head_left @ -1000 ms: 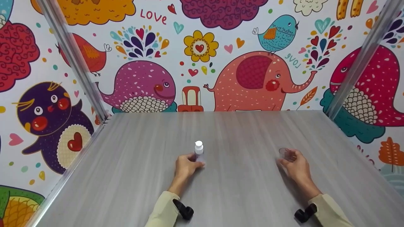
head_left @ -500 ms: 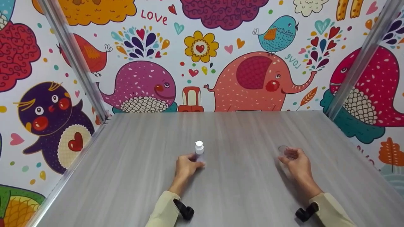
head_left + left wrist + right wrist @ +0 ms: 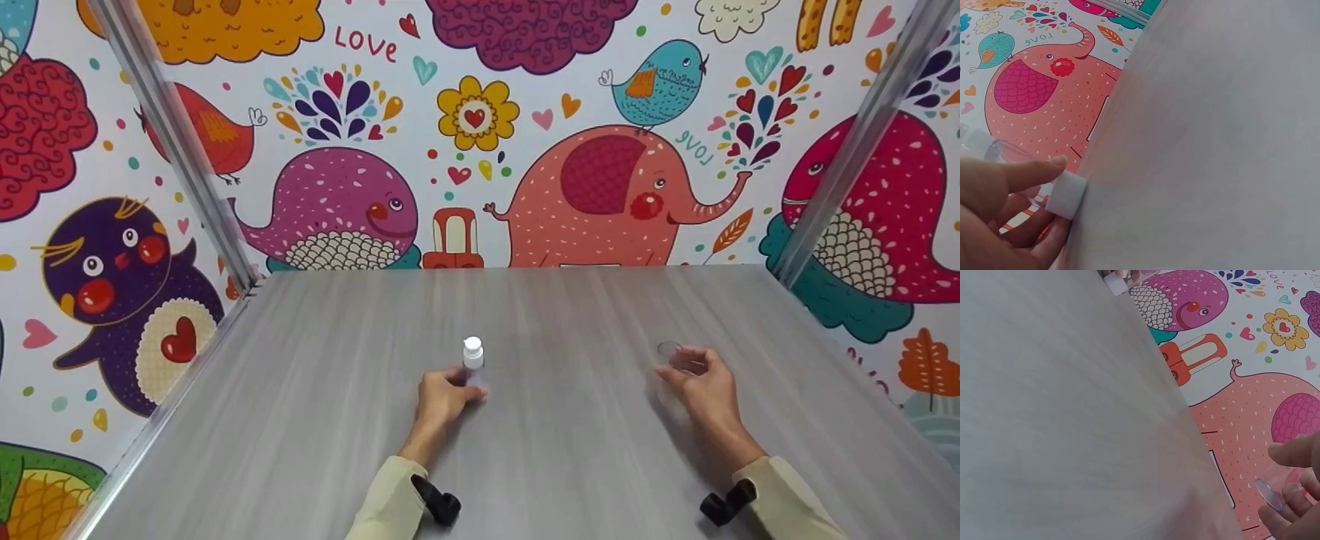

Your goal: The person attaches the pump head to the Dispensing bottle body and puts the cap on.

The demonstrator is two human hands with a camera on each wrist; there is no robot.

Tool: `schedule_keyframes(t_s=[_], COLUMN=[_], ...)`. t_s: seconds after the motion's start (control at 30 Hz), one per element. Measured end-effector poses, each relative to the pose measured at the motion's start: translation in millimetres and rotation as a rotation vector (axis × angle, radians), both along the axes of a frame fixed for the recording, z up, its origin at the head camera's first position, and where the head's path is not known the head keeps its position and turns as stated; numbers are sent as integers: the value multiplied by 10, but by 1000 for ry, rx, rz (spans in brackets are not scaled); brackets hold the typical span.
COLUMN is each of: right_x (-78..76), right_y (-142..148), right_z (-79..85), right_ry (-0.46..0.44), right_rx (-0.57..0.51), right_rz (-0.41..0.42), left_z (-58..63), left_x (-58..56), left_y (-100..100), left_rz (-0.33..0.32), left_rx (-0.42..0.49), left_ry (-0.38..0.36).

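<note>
My left hand (image 3: 439,397) grips a small clear bottle (image 3: 473,358) with a white top, held upright on the table. In the left wrist view, the thumb and fingers close round its clear body, and the bottle's white base (image 3: 1066,194) meets the tabletop. Well to the right, my right hand (image 3: 705,386) pinches a clear cap-like piece (image 3: 667,350) between thumb and fingers, just over the table. The right wrist view shows the round rim of this clear piece (image 3: 1269,495) past the fingertips; its rest is partly covered by fingers.
Both hands work over a grey wood-grain table (image 3: 570,450). Behind it rises a wall (image 3: 480,172) printed with cartoon animals, and metal posts (image 3: 180,142) stand at the table's back corners. Each wrist carries a black camera mount (image 3: 436,501).
My right hand has turned slightly and raised the clear piece a little, so its rim sits farther up and left. The left hand and bottle stay in place.
</note>
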State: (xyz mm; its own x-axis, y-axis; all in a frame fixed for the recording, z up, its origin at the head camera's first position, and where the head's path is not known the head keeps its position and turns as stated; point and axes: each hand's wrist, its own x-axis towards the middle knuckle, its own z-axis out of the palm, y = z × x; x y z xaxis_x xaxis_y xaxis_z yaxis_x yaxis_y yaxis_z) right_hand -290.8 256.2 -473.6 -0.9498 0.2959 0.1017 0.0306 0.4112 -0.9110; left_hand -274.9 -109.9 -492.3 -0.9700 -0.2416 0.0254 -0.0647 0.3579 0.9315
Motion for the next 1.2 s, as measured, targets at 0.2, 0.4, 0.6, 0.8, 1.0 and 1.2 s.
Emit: schedule_keyframes(t_s=[0.2,0.4,0.6,0.8,1.0,1.2], right_x=[11,25,12,0,17,33], right_y=[-25,-55,-74,-99,-127,-171], right_z=[36,64,140,246,285,293], right_ry=[-6,38,67,31,30,88], right_rx=[-23,-36,-61,-49,-30,-9], right_rz=[19,18,22,54,79,59], left_z=[5,7,-3,-12,1,4], left_x=[-5,-5,-4,-11,-8,-1], left_y=[-2,2,1,-2,1,0], left_rz=[7,-5,-12,-17,-8,-3], left_rx=[14,7,-3,-8,0,1], left_ry=[-17,-22,17,51,33,28])
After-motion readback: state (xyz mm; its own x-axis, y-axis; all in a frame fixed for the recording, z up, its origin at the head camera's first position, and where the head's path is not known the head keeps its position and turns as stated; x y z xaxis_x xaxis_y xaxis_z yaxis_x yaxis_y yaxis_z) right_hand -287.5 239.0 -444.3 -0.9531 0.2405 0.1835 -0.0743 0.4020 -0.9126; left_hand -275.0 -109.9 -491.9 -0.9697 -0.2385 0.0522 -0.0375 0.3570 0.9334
